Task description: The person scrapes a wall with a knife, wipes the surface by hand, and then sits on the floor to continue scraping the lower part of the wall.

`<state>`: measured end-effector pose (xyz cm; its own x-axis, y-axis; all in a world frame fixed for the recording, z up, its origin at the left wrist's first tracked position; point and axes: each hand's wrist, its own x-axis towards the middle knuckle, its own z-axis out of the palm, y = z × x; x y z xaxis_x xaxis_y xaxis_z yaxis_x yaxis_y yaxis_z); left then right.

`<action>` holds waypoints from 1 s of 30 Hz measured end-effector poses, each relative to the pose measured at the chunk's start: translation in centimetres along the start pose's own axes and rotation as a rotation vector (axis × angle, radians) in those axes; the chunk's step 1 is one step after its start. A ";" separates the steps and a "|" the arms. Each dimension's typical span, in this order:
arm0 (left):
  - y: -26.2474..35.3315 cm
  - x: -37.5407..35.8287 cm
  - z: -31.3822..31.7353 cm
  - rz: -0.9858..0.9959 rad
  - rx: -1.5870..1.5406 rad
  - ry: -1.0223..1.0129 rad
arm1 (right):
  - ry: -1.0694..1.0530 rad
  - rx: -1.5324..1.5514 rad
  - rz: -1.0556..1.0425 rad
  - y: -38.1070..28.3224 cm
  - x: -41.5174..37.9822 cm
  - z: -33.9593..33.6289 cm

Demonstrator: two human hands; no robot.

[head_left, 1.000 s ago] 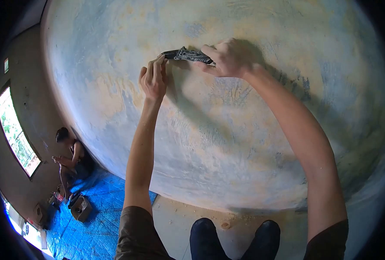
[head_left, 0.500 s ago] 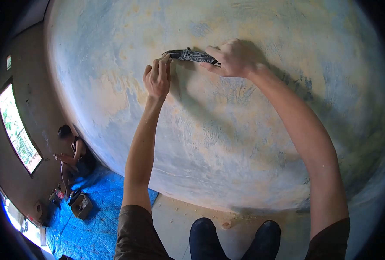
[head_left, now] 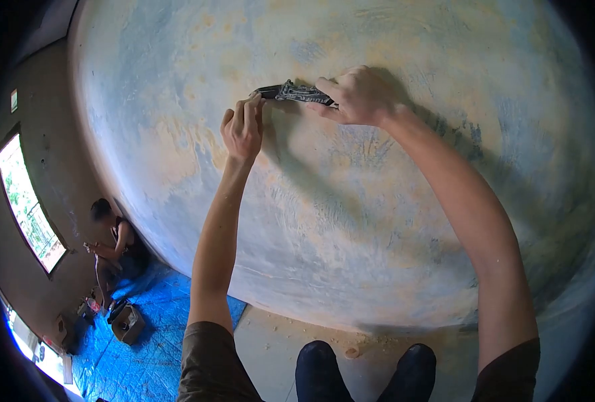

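A black, knife-like tool (head_left: 296,92) with a grey-patterned body and a tapered dark left end lies nearly level across the mottled plaster wall (head_left: 351,221). My right hand (head_left: 361,97) is closed around its right end, thumb and forefinger showing along the body. At the tapered end, the curled fingers of my left hand (head_left: 244,127) pinch the tip. Both arms reach up, and their shadows fall on the wall. Blue-grey patches and yellowish blotches cover the plaster around the tool.
To the left, a person (head_left: 116,238) sits against the wall on a blue tarp (head_left: 160,321). An open box (head_left: 127,328) and small items lie by them. A window (head_left: 29,201) opens in the side wall. Crumbs dot the floor (head_left: 264,342) near my feet.
The tool and both hands sit slightly lower in view, with the tool's left end tilted a little differently. Both hands keep their hold. The whole view has shifted slightly.
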<state>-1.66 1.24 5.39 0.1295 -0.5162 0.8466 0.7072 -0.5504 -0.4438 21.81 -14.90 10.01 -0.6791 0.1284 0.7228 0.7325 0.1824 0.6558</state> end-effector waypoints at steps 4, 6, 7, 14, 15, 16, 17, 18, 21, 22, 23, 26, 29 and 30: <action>-0.7 0.9 0.7 -0.009 0.011 0.028 | -0.033 -0.039 0.034 0.0 0.5 0.4; -1.4 2.0 1.6 -0.043 0.010 0.044 | -0.032 -0.053 0.065 0.0 0.8 0.8; -1.6 2.2 1.6 -0.048 0.016 0.024 | -0.030 -0.065 0.083 0.0 0.8 0.9; 0.9 2.4 -1.2 -0.183 0.024 -0.010 | 0.111 -0.102 0.021 -0.4 0.4 0.9; 1.9 1.7 -1.5 -0.237 0.031 0.037 | 0.103 -0.132 0.044 -0.4 0.3 0.8; 2.8 0.8 -1.8 -0.297 0.038 0.086 | 0.094 -0.163 0.063 -0.3 0.2 0.7; 3.8 -0.9 -2.0 -0.449 -0.020 -0.006 | 0.082 -0.192 0.080 -0.4 0.2 0.7; 4.8 -1.7 -2.1 -0.423 0.043 -0.046 | 0.117 -0.157 0.109 -0.2 0.1 1.0; 7.2 -3.8 -2.2 -0.532 -0.002 -0.313 | 0.185 -0.105 0.144 0.1 0.4 1.6; 7.5 -4.4 -1.9 -0.545 -0.012 -0.333 | 0.181 -0.132 0.124 -0.1 0.4 1.5; 7.7 -4.9 -1.6 -0.558 -0.023 -0.353 | 0.177 -0.160 0.104 -0.2 0.4 1.3; 9.4 -4.6 -1.9 -0.460 -0.153 -0.408 | 0.150 -0.167 0.069 0.1 0.3 1.6; 11.8 -5.0 -3.8 -0.172 -0.303 -0.545 | 0.181 -0.179 0.084 -0.1 0.2 1.6; 12.3 -5.4 -4.6 -0.079 -0.340 -0.610 | 0.176 -0.175 0.087 -0.1 0.3 1.6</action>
<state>3.15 -5.78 -5.96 0.5239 -0.0604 0.8496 0.4869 -0.7972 -0.3569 21.47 -13.30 9.76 -0.6054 -0.0377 0.7950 0.7954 0.0050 0.6060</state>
